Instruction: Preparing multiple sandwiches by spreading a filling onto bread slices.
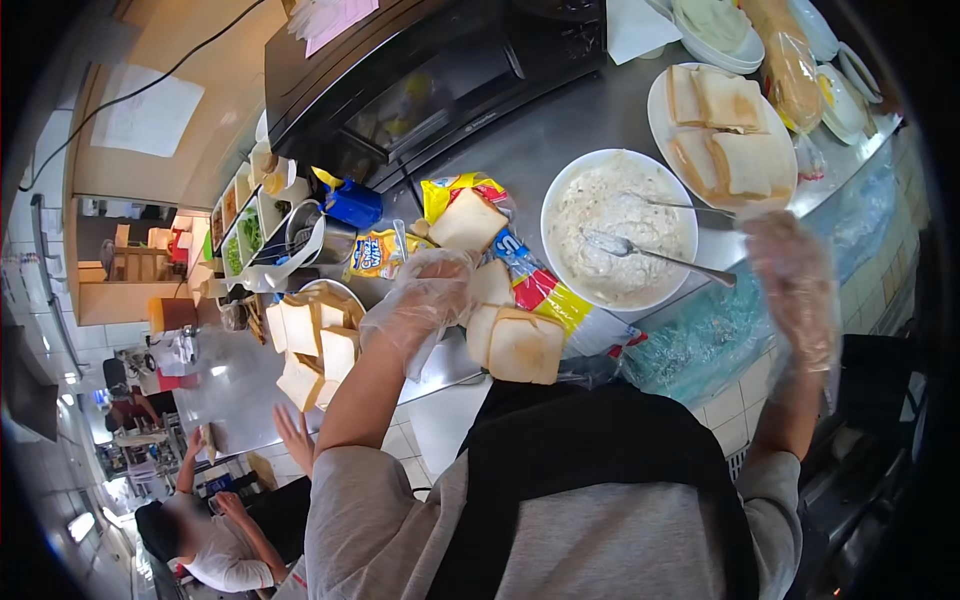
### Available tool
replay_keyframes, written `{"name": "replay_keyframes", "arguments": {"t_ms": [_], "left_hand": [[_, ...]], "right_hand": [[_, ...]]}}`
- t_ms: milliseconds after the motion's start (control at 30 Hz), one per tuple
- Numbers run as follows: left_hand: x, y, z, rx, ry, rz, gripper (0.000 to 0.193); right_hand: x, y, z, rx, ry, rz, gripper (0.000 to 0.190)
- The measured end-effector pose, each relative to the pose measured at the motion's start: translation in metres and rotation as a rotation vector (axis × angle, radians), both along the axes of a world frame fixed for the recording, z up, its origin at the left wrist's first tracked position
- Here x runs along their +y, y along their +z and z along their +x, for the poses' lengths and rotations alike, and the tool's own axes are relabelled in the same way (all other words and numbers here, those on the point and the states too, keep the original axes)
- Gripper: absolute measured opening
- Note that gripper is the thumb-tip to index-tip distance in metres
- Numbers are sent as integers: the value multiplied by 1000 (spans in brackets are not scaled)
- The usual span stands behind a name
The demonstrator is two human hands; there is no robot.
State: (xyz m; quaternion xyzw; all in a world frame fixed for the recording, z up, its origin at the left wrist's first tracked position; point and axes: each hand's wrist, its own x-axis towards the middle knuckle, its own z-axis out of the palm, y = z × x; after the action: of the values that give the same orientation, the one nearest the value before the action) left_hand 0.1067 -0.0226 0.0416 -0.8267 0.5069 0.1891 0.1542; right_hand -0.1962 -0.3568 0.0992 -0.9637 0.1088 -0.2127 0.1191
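Note:
My left hand, in a clear plastic glove, is against several bread slices at the table's near edge. Its fingertips are partly hidden, so its grip is unclear. My right hand, also gloved and blurred, is over the right side, just below an oval plate of sandwiches. Between the hands stands a white bowl of creamy white spread. One spoon rests in it, and a second metal handle points toward my right hand. Another bread slice lies on a bread bag.
A black microwave oven stands at the back. Left are a Cheez Whiz pouch, a blue container, trays of toppings and a container of stacked bread. Teal plastic hangs at the edge. Another person works at lower left.

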Motion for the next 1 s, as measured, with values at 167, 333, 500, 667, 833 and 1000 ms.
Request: {"name": "replay_keyframes", "arguments": {"t_ms": [167,333,500,667,833,1000], "left_hand": [[0,6,20,228,73,-171,49],[4,43,25,491,356,-518,47],[14,41,2,1089,848,-1070,50],[18,34,-40,1627,1081,-1447,52],[21,21,-72,1831,1286,-1532,53],[21,9,-79,1951,1388,-1633,54]], "right_hand": [[56,-10,24,240,-51,-26,20],[51,-60,14,175,22,-176,17],[62,-44,23,161,-29,-86,16],[73,2,19,270,-175,-387,12],[85,-7,7,311,-207,-379,13],[90,-21,-3,238,-93,-293,13]]}}
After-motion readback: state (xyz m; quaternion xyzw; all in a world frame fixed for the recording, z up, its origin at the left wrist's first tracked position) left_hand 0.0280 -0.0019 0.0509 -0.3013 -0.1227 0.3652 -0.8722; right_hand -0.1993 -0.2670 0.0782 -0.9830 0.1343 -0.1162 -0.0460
